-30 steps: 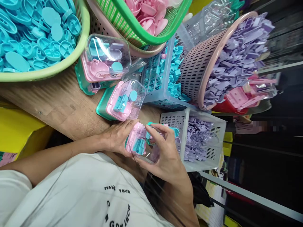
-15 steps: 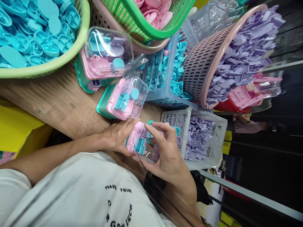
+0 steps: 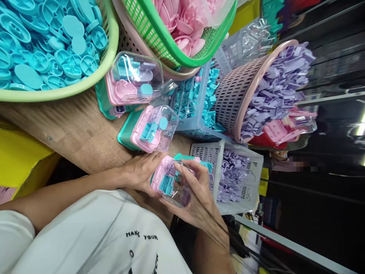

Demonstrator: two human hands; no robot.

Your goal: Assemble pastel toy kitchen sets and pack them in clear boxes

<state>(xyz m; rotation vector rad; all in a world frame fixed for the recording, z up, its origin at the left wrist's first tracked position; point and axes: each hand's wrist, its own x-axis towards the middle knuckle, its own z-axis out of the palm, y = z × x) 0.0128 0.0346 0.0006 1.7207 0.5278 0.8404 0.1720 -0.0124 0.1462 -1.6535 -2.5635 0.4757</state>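
Note:
Both hands hold a small toy case (image 3: 165, 184) with a pink face, a clear plastic cover and blue pieces inside. My left hand (image 3: 142, 171) grips its pink side, with the thumb below and the fingers along the far edge. Around the clear cover curl the fingers and thumb of my right hand (image 3: 196, 194). Just beyond lie teal and pink parts (image 3: 205, 164), partly hidden by my right fingers. A similar covered case (image 3: 151, 131) stands on the wooden table near my left hand, and another case (image 3: 134, 83) is behind it.
A light green basket (image 3: 114, 49) of blue parts stands at the left, a bright green basket (image 3: 182, 53) of pink parts at the back. To the right are a clear bin (image 3: 185, 123) of blue parts, a pink basket (image 3: 234, 87) and a white crate (image 3: 221, 167), both with purple parts.
My view has shifted, so the baskets and cases sit lower in the picture. Both hands still hold the toy case; more of its clear cover shows between them.

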